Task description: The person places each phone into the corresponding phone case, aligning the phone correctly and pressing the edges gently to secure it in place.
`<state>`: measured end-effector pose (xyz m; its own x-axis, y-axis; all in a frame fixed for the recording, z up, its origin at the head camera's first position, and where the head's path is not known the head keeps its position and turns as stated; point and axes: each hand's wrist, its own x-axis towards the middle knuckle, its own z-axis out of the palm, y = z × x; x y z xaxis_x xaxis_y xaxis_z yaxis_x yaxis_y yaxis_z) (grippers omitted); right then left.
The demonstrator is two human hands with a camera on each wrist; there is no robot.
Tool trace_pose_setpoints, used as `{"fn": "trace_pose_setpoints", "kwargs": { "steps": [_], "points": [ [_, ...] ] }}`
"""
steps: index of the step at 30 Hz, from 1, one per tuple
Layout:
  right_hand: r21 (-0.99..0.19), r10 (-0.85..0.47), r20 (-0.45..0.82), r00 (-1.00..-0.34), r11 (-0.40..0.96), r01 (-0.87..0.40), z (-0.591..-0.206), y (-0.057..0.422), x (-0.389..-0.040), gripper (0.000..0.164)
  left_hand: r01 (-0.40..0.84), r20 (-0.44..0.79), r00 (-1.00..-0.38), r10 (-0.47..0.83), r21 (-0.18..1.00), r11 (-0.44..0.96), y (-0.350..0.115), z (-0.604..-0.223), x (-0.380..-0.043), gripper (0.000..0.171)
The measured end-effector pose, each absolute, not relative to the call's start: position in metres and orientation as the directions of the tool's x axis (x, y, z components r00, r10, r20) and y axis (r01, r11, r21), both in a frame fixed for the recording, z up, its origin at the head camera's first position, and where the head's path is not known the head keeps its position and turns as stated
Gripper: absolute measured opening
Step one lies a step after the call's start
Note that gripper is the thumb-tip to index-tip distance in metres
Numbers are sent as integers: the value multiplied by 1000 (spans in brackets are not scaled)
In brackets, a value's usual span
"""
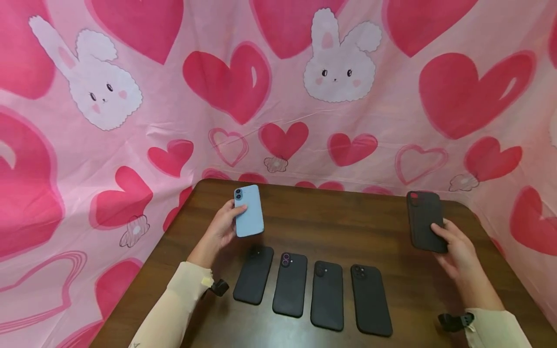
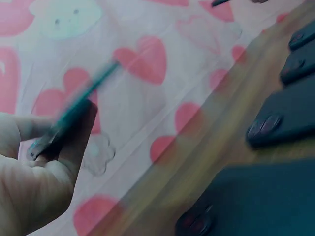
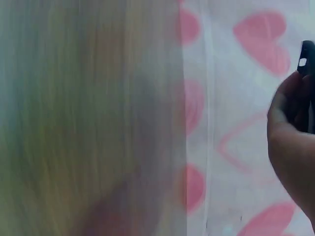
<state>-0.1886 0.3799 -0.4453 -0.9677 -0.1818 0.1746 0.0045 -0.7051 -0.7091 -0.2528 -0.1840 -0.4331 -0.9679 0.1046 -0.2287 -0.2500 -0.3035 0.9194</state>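
My left hand (image 1: 223, 223) grips a light blue phone (image 1: 250, 215) by its side, the back with two lenses turned toward the head camera. The left wrist view shows that phone (image 2: 81, 103) nearly edge-on between thumb and fingers. On the right, a black phone case (image 1: 424, 224) is held upright by my right hand (image 1: 460, 249), thumb across its back. Pink-red cloth shows through the case's camera cutout. The right wrist view catches only part of this case (image 3: 306, 61) at its edge. Both held things are raised over the table.
Several black-cased phones, among them a leftmost one (image 1: 254, 276) and a rightmost one (image 1: 372, 302), lie side by side on the brown wooden table (image 1: 339, 217), camera ends away from me. Pink cloth (image 1: 287, 111) with hearts and rabbits hangs behind the table and at its sides.
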Motion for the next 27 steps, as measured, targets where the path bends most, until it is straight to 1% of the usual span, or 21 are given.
{"fn": "trace_pose_setpoints", "kwargs": {
  "steps": [3, 5, 9, 13, 16, 20, 23, 27],
  "points": [
    [-772, -139, 131, -982, -635, -13, -443, 353, -184, 34, -244, -216, -968, 125, 924, -295, -170, -431, -243, 46],
    [-807, -120, 90, -989, -590, -2, -442, 335, -180, 33, -245, -210, -966, 150, 928, -280, -161, -430, -236, 46],
    [-863, -149, 55, -987, -504, 28, -437, 305, -177, 30, -244, -193, -960, 201, 930, -276, -145, -427, -226, 45],
    [-882, -218, 50, -975, -468, 59, -432, 281, -177, 27, -242, -179, -956, 232, 928, -283, -135, -426, -219, 42],
    [-892, -247, 16, -969, -441, 98, -430, 268, -177, 24, -246, -172, -952, 255, 923, -295, -128, -427, -215, 42],
    [-917, -237, -40, -971, -378, 130, -429, 254, -173, 21, -249, -160, -941, 298, 923, -293, -121, -429, -210, 44],
    [-933, -225, -59, -973, -334, 134, -428, 246, -170, 19, -238, -145, -935, 323, 933, -271, -116, -430, -208, 46],
    [-938, -224, -68, -972, -319, 139, -427, 235, -167, 17, -230, -138, -933, 331, 938, -258, -109, -431, -209, 45]
  ]
}}
